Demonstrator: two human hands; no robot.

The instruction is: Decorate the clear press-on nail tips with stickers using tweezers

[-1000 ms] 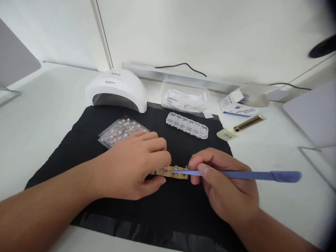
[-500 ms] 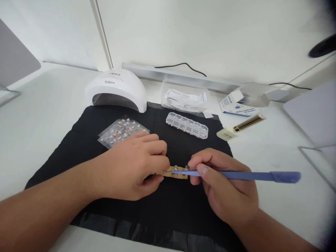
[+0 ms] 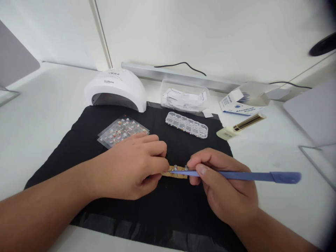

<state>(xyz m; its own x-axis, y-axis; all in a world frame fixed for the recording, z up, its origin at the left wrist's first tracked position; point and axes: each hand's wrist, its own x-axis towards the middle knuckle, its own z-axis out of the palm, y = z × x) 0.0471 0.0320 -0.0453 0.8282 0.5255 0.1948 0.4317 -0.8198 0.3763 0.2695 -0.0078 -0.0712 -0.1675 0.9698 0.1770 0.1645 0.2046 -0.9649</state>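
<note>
From the head camera, the left hand [image 3: 131,166] rests on a black mat [image 3: 86,147] near the middle of the table [image 3: 39,112]. Its grip is pressed together, thumb and fingers pinching the left end of a small tan strip [image 3: 176,173] that lies flat on the mat and carries a few tiny gems. The right hand [image 3: 225,189] sits just right of the strip, its grip closed on a blue pen-like tool [image 3: 236,175] between thumb and forefinger; the tool runs nearly level, its capped end pointing right and its tip touching the top of the strip. Both hands are close together, with only the strip between them.

Farther back on the mat, left of centre, lie clear sticker sheets [image 3: 122,130] with small coloured pieces, their near edge just beside the left knuckles. To the right of these is a clear compartmented gem box [image 3: 186,124]. At the mat's far left corner stands a white nail lamp [image 3: 115,90]. Behind the gem box is a clear tub of white packets [image 3: 185,97]. On the bare table to the right lie a cream and gold nail file [image 3: 240,127] and an opened white and blue carton [image 3: 243,103].
</note>
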